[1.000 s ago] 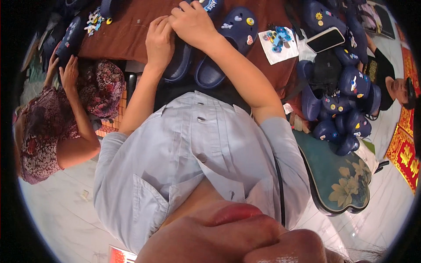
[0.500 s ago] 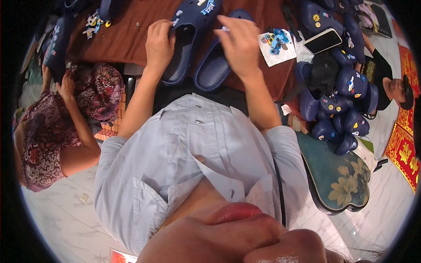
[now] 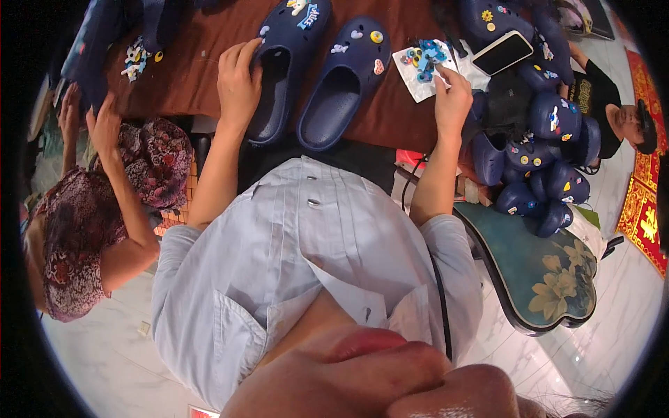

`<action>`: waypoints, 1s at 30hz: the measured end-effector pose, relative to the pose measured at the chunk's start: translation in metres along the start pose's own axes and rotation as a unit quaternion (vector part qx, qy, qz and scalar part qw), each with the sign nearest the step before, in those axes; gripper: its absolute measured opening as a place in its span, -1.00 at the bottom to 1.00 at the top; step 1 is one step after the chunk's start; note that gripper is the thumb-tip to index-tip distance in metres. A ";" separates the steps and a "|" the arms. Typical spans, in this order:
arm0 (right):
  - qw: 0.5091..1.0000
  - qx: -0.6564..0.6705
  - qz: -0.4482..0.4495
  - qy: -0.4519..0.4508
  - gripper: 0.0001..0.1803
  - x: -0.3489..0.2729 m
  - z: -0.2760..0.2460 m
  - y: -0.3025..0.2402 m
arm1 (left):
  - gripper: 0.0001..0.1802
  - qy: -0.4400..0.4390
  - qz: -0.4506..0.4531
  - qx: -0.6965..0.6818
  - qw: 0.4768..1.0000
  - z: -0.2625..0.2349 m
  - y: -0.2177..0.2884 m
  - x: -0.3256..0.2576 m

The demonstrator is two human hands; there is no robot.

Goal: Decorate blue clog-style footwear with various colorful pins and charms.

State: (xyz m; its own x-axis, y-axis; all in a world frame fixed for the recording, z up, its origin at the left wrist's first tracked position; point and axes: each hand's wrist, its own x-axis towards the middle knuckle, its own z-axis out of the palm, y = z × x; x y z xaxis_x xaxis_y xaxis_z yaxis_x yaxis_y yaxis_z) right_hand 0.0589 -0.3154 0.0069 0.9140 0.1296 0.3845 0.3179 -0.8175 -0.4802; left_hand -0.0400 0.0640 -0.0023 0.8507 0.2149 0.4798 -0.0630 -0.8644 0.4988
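Note:
Two navy blue clogs lie side by side on the brown cloth, toes pointing away from me. My left hand (image 3: 239,87) is closed on the side of the left clog (image 3: 296,35), near a small pale charm. That clog bears a white figure charm and a blue lettered one. Nobody touches the right clog (image 3: 331,111), which carries a pale heart, a yellow round charm and others on its toe. Farther right, my right hand (image 3: 453,97) pinches at the shoe charms (image 3: 425,59) heaped on a white paper (image 3: 411,87); its fingertips are on one of them.
A phone (image 3: 502,53) lies beyond the paper. Navy clogs with charms (image 3: 555,115) are piled at the right, above a teal flowered cushion (image 3: 536,272). Another charm heap (image 3: 136,59) is on the brown cloth (image 3: 188,76). A co-worker's hand (image 3: 104,129) is at the left; another person stands far right.
My right hand has left the right clog and moved right to the charms on the paper, uncovering that clog's toe. My left hand stays at the left clog.

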 end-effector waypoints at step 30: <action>0.984 0.126 0.123 0.009 -0.75 -0.017 0.013 -0.021 | -0.49 0.017 0.010 -0.014 1.000 0.004 -0.005 -0.002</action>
State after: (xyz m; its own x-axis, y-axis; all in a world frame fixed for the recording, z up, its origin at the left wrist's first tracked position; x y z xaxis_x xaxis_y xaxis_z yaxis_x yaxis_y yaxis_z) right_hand 0.0401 -0.2932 -0.0004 0.9671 -0.0672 0.2455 0.1423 -0.6568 -0.7405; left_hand -0.0391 0.0660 -0.0087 0.8314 0.2137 0.5129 -0.0940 -0.8557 0.5088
